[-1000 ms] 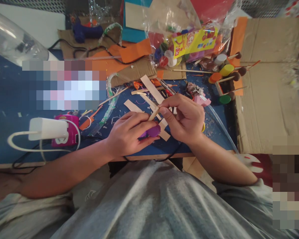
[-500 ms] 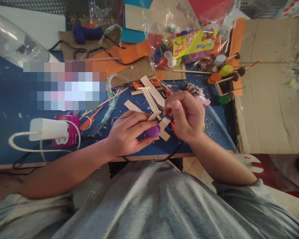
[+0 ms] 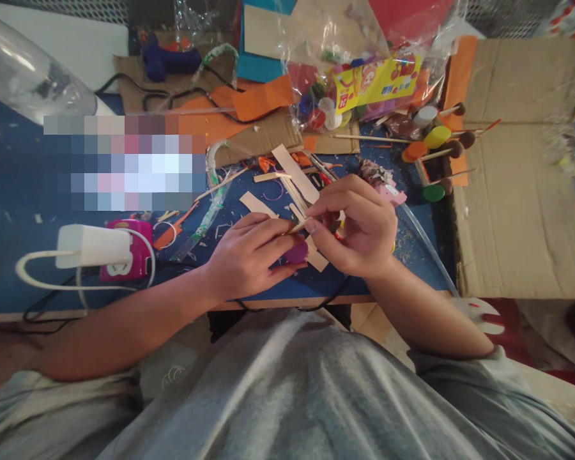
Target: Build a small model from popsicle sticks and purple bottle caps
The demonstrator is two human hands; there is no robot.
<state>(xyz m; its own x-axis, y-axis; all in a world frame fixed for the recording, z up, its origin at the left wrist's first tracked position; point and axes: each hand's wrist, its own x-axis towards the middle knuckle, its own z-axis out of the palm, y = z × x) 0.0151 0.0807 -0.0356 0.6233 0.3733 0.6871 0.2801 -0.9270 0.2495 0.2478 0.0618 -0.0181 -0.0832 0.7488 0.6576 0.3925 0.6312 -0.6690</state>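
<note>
We see clear bag with yellow label near top. Left of bag, we spot teal sheet, then dark blue object; farther left, clear bottle. Well below and left of bag, we note white charger overlapping pink block. Right of bag, large cardboard.

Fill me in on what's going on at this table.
A person is working with small craft pieces. The left hand holds a round purple piece and a thin wooden piece, while the thumb and forefinger of the right hand are at the wooden piece's end. Pale flat strips lie just beyond the hands on the blue table. Farther back is a clear bag of colorful pieces, with a yellow label.
</note>
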